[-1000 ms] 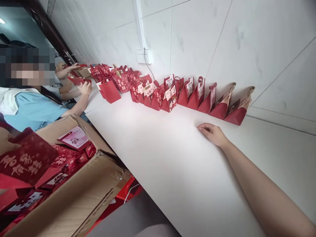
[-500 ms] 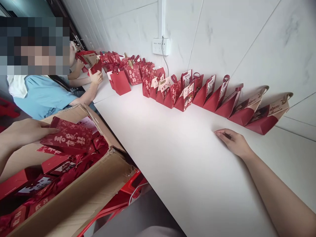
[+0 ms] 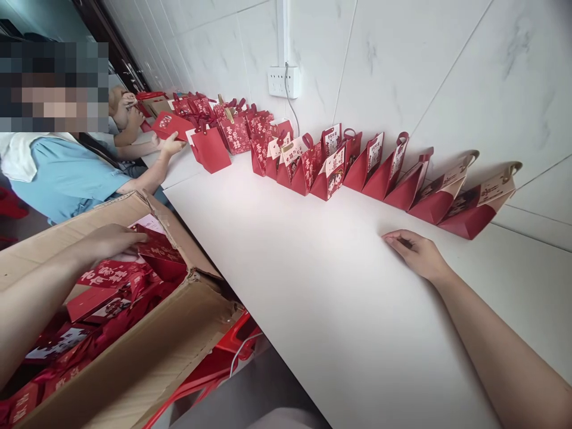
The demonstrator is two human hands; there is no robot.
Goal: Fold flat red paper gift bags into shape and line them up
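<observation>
My left hand (image 3: 117, 241) reaches into an open cardboard carton (image 3: 214, 298) at the left. Its fingers are closed on the upper edge of a dark red printed gift box (image 3: 163, 253), which is down among other red boxes near the carton's far right corner. Another red gift box with white characters (image 3: 107, 273) lies just below that hand. My right hand (image 3: 415, 253) rests on the white table (image 3: 313, 286), fingers curled and fingertips together, with nothing seen in them. Several red tent-shaped gift boxes (image 3: 397, 187) stand in a row beyond it, apart from the hand.
Along the wall, more red gift boxes (image 3: 235, 136) are grouped at the far left. A person in a blue shirt (image 3: 80, 176) holds a red box (image 3: 172, 126) there, with another person's hands behind. A white socket (image 3: 283, 81) with a cable is on the wall. A red stool (image 3: 243, 333) stands beneath the carton.
My left hand has lowered the gift box into the carton, moving right and away from me. My right hand stays on the table. The co-worker's red box has turned flatter.
</observation>
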